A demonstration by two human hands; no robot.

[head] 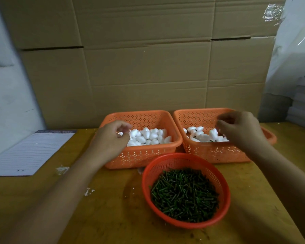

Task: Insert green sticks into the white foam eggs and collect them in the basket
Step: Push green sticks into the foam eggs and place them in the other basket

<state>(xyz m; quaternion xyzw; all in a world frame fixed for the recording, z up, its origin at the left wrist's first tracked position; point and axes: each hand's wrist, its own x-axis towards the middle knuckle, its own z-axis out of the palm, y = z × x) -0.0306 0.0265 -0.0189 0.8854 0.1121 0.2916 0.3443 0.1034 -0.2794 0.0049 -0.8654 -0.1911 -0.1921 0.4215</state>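
Two orange rectangular baskets stand side by side on the wooden table. The left basket [139,114] holds plain white foam eggs [148,136]. My left hand [111,140] reaches over its left side, and its curled thumb and fingers pinch one egg [121,133] in the pile. In the right basket [197,112] lie eggs [202,136] with dark stick ends showing. My right hand [239,128] hovers over that basket with fingers loosely curled and nothing visible in them. A round red basket [165,158] in front is full of short green sticks [185,192].
A lined paper pad [30,152] lies on the table at the left. Flattened cardboard [148,67] stands right behind the baskets. White foam crumbs [62,169] dot the table. Grey stacked sheets [303,103] rise at the far right.
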